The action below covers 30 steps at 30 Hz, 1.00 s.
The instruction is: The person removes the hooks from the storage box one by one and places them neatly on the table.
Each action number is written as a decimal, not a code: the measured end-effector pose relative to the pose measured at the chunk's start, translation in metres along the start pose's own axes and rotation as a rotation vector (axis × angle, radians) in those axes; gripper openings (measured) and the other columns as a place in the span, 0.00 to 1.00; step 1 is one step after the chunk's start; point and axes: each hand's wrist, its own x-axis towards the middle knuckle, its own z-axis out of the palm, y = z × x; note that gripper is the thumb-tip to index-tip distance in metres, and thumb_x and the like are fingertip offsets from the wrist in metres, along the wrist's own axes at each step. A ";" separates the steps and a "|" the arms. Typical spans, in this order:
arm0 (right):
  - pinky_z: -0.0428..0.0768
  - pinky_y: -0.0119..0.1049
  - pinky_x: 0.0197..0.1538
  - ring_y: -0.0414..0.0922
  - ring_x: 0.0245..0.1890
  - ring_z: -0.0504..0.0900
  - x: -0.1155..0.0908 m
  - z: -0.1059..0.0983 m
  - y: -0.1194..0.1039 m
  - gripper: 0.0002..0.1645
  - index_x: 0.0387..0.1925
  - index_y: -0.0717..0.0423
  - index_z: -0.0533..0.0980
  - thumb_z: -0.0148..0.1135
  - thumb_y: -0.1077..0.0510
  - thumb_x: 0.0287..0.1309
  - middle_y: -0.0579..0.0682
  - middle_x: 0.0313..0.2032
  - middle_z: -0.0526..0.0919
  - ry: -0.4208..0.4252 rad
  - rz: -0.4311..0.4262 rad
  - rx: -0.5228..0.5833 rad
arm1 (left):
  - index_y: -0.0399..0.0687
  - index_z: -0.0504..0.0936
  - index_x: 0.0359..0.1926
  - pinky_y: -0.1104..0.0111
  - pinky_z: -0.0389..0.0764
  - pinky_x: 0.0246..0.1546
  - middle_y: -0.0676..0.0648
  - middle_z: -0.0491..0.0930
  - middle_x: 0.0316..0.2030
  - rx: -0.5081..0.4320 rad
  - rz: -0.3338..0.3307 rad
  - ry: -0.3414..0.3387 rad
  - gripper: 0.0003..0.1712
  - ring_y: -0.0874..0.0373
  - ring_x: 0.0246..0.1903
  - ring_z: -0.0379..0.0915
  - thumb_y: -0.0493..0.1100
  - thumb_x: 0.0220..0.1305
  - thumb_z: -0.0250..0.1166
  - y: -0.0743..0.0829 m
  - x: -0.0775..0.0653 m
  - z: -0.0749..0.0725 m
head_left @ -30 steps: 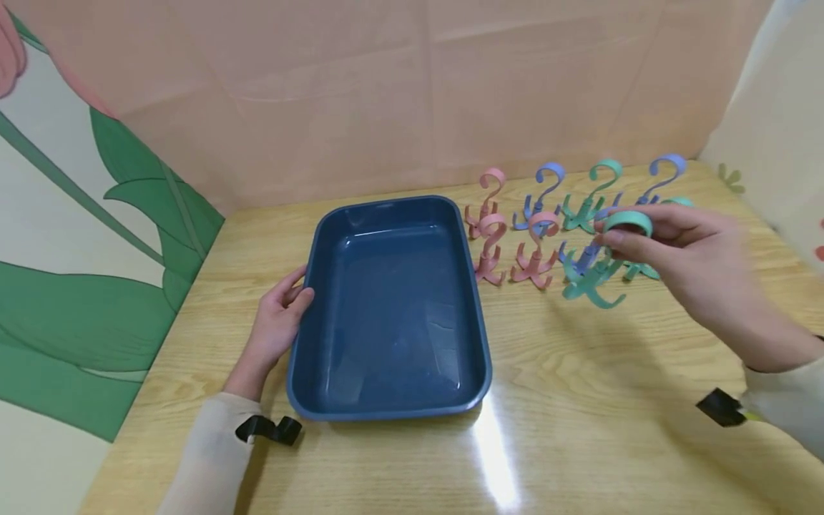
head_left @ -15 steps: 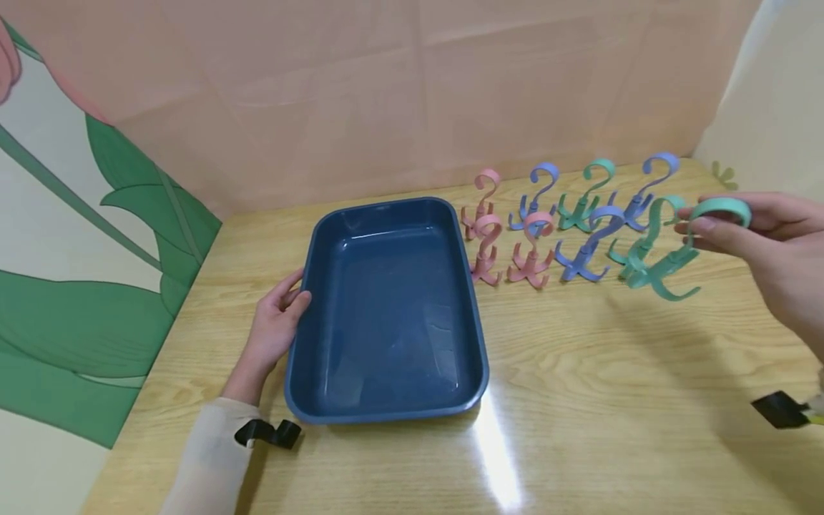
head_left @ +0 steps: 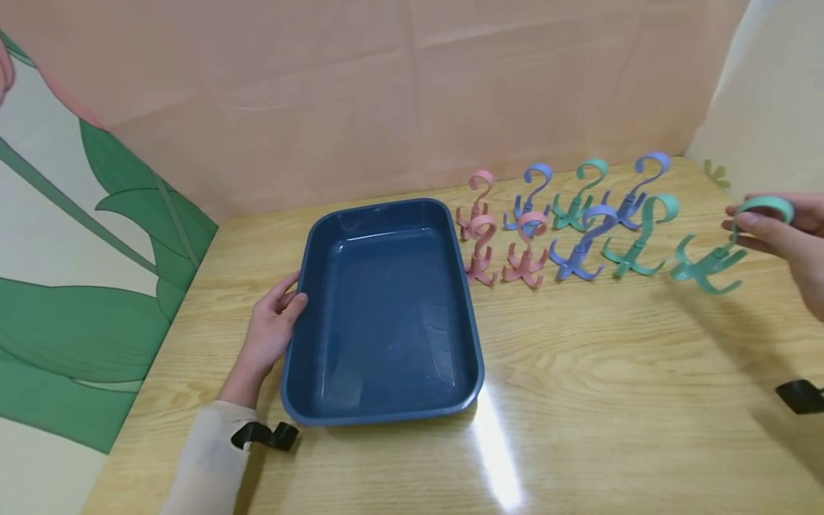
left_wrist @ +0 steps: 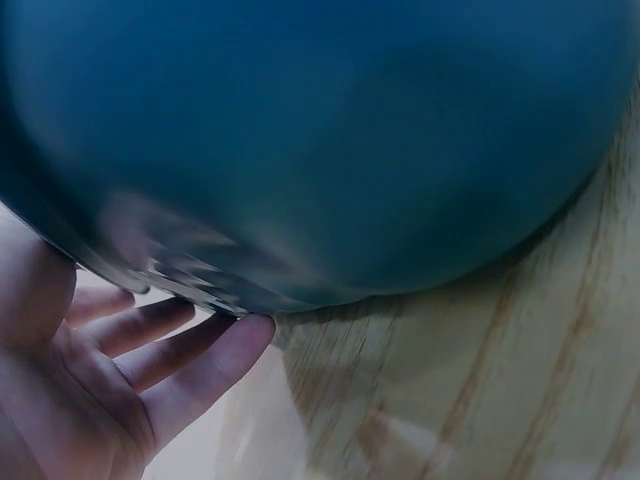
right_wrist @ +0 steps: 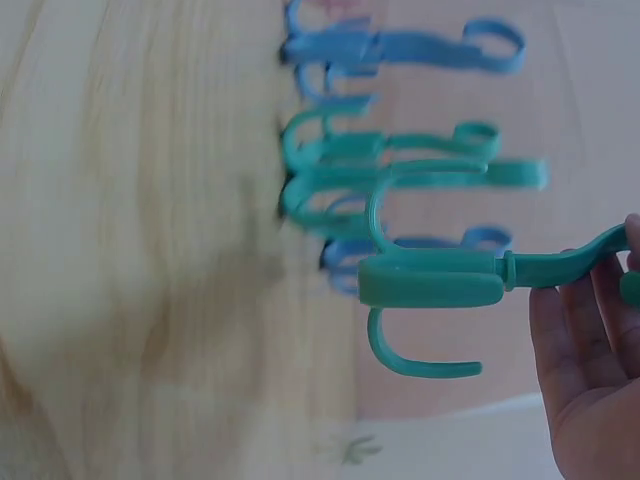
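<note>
At the right edge of the head view my right hand (head_left: 795,232) pinches the curled top of a green claw-shaped hook hanger (head_left: 708,268). In the right wrist view this green hanger (right_wrist: 430,280) hangs above the tabletop, its prongs pointing away from the fingers. My left hand (head_left: 273,325) rests against the left side of a deep blue rectangular tray (head_left: 478,343), which has nothing in it. The left wrist view shows those fingers (left_wrist: 205,375) fairly straight, touching the tray's outer wall (left_wrist: 330,200).
Right of the tray several similar hangers stand in two rows: pink ones (head_left: 524,268), blue ones (head_left: 579,261) and green ones (head_left: 634,254). Behind the wooden table (head_left: 611,415) hangs a peach cloth (head_left: 322,107). A white wall (head_left: 772,107) borders the right side.
My right hand has carried the green hanger rightward, from in front of the standing hangers to past the row's right end. The left hand stays at the tray; the view shifts slightly.
</note>
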 end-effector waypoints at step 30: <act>0.84 0.39 0.41 0.50 0.43 0.88 0.031 -0.036 0.043 0.21 0.54 0.83 0.72 0.46 0.87 0.60 0.63 0.44 0.87 -0.078 0.084 0.261 | 0.52 0.63 0.76 0.70 0.83 0.43 0.38 0.77 0.61 -0.005 0.015 0.015 0.30 0.50 0.51 0.81 0.46 0.78 0.54 -0.004 0.002 0.000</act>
